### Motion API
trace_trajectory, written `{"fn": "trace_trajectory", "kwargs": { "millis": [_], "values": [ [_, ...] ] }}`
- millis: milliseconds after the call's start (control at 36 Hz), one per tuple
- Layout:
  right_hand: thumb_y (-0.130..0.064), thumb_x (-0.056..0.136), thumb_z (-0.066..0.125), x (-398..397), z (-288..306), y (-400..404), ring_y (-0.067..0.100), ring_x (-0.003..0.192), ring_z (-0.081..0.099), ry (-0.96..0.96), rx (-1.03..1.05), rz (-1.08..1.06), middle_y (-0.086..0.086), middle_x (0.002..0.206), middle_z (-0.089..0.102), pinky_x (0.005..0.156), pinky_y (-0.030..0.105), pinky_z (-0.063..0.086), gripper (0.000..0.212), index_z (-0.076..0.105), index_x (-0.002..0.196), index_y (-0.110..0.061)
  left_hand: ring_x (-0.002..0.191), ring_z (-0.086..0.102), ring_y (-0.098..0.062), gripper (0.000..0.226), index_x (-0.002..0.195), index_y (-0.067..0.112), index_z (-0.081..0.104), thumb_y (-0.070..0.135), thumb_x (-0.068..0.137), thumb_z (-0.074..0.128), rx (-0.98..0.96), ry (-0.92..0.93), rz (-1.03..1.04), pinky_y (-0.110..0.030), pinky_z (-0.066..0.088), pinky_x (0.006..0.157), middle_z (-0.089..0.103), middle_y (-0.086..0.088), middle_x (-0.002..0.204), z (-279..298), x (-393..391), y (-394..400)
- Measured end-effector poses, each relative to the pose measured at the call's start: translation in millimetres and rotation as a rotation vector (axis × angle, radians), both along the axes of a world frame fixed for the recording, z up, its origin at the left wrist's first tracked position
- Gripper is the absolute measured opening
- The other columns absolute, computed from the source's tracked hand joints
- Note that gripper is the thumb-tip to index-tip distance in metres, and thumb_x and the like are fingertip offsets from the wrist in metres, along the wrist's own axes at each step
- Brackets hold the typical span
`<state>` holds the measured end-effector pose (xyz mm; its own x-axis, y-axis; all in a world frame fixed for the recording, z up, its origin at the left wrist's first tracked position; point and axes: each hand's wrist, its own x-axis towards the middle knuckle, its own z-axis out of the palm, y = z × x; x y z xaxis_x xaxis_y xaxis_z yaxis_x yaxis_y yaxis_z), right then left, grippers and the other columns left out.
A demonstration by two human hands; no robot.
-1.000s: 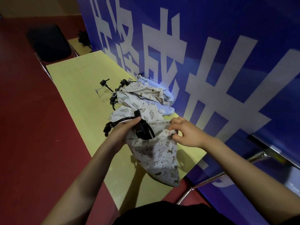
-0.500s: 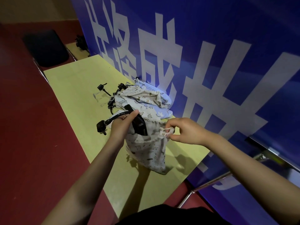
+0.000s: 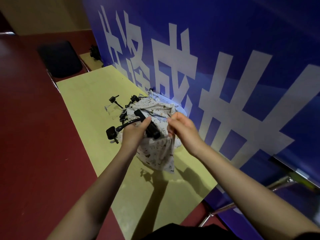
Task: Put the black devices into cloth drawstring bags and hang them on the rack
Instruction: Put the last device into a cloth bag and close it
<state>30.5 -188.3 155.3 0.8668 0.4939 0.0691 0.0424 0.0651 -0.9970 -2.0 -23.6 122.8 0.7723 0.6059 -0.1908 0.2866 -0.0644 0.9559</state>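
Both forearms extended forward, left hand (image 3: 134,134) and right hand (image 3: 183,128) raised, fingers curled, gripping

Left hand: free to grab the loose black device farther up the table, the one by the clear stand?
Probably not as things stand. The left hand grips a black device half inside the cloth bag. The way to the loose device looks open across the table, but the hand would have to let go first.

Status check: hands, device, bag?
Left hand grips black device, half inside bag. Right hand pinches bag mouth open. Cabled end hangs outside.
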Motion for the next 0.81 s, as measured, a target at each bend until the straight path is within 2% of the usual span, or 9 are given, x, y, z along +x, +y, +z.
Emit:
{"fn": "trace_trajectory", "kwargs": {
  "millis": [111, 222, 361, 444, 500, 583, 639, 722, 806],
  "values": [
    [-0.033, 0.085, 0.07, -3.0, -14.5, 21.0, 0.013, 0.061, 0.027, -0.192, -0.365, -0.016, 0.0, 0.068, 0.032, 0.057, 0.03, 0.025, 0.042, 0.032, 0.077, -0.018, 0.061, 0.048, -0.019, 0.044, 0.072, 0.01, 0.057, 0.051, 0.081, 0.068, 0.012, -0.017, -0.024, -0.032, 0.036, 0.062, 0.054, -0.007, 0.067, 2.1, 2.6, -1.9],
    [-0.034, 0.087, 0.067, 2.0, -11.4, 26.5, 0.014, 0.061, 0.029, -0.324, -0.393, -0.071, -0.001, 0.072, 0.035, 0.054, 0.024, 0.026, 0.038, 0.034, 0.08, -0.016, 0.049, 0.049, -0.006, 0.039, 0.062, 0.014, 0.048, 0.029, 0.098, 0.05, -0.041, -0.069, -0.102, -0.023, 0.04, 0.053, 0.052, 0.008, 0.049, 2.8, -5.0, 3.0],
    [-0.027, 0.09, 0.056, 11.2, -4.0, 34.2, 0.016, 0.062, 0.037, -0.415, -0.518, -0.075, 0.001, 0.076, 0.044, 0.055, 0.031, 0.029, 0.023, 0.038, 0.086, -0.012, 0.077, 0.049, -0.019, 0.028, 0.086, -0.01, 0.055, 0.016, 0.095, 0.05, -0.008, -0.115, -0.123, -0.036, 0.041, 0.075, 0.051, -0.013, 0.081, -8.5, -7.0, 9.5],
    [-0.032, 0.091, 0.056, 16.5, -6.6, 35.2, 0.016, 0.058, 0.038, -0.414, -0.542, -0.116, -0.003, 0.069, 0.044, 0.054, 0.033, 0.029, 0.027, 0.039, 0.084, -0.012, 0.089, 0.061, -0.019, 0.029, 0.095, -0.002, 0.064, 0.024, 0.096, 0.052, -0.009, -0.132, -0.092, -0.034, 0.048, 0.084, 0.064, -0.005, 0.09, -16.7, -7.5, 12.6],
    [-0.034, 0.091, 0.059, 19.6, -8.6, 34.2, 0.015, 0.057, 0.038, -0.396, -0.523, -0.14, -0.004, 0.067, 0.043, 0.055, 0.033, 0.029, 0.031, 0.039, 0.082, -0.012, 0.097, 0.065, -0.017, 0.028, 0.104, 0.01, 0.069, 0.032, 0.096, 0.054, -0.022, -0.131, -0.081, -0.031, 0.053, 0.081, 0.07, -0.004, 0.099, -19.5, -7.3, 14.6],
    [-0.03, 0.089, 0.062, 23.2, -11.3, 32.9, 0.014, 0.057, 0.034, -0.344, -0.452, -0.165, -0.004, 0.063, 0.04, 0.056, 0.031, 0.028, 0.031, 0.039, 0.078, -0.013, 0.094, 0.065, -0.013, 0.031, 0.116, 0.009, 0.067, 0.03, 0.093, 0.061, -0.133, -0.162, -0.029, -0.023, 0.051, 0.071, 0.069, -0.006, 0.111, -20.5, -4.6, 17.3],
    [-0.028, 0.087, 0.063, 25.0, -12.1, 31.9, 0.013, 0.058, 0.033, -0.322, -0.428, -0.18, -0.003, 0.064, 0.04, 0.056, 0.03, 0.029, 0.03, 0.038, 0.076, -0.014, 0.086, 0.064, -0.005, 0.03, 0.112, 0.006, 0.068, 0.026, 0.09, 0.065, -0.142, -0.173, -0.027, -0.024, 0.048, 0.072, 0.069, -0.003, 0.105, -20.1, -2.0, 17.9],
    [-0.026, 0.085, 0.064, 26.3, -13.7, 30.5, 0.014, 0.059, 0.033, -0.31, -0.408, -0.18, -0.001, 0.065, 0.04, 0.057, 0.031, 0.029, 0.03, 0.038, 0.074, -0.015, 0.067, 0.062, 0.01, 0.003, 0.087, 0.018, 0.068, 0.021, 0.089, 0.068, -0.11, -0.185, -0.083, -0.029, 0.048, 0.077, 0.065, 0.006, 0.086, -18.1, 5.3, 17.6],
    [-0.023, 0.084, 0.063, 25.0, -16.3, 29.5, 0.013, 0.06, 0.031, -0.297, -0.373, -0.165, 0.001, 0.068, 0.039, 0.058, 0.031, 0.028, 0.029, 0.036, 0.076, -0.016, 0.083, 0.064, -0.006, 0.014, 0.081, 0.026, 0.063, 0.016, 0.087, 0.07, -0.06, -0.167, -0.074, -0.033, 0.048, 0.09, 0.064, 0.008, 0.085, -17.3, 11.3, 18.8]
  ]
}}
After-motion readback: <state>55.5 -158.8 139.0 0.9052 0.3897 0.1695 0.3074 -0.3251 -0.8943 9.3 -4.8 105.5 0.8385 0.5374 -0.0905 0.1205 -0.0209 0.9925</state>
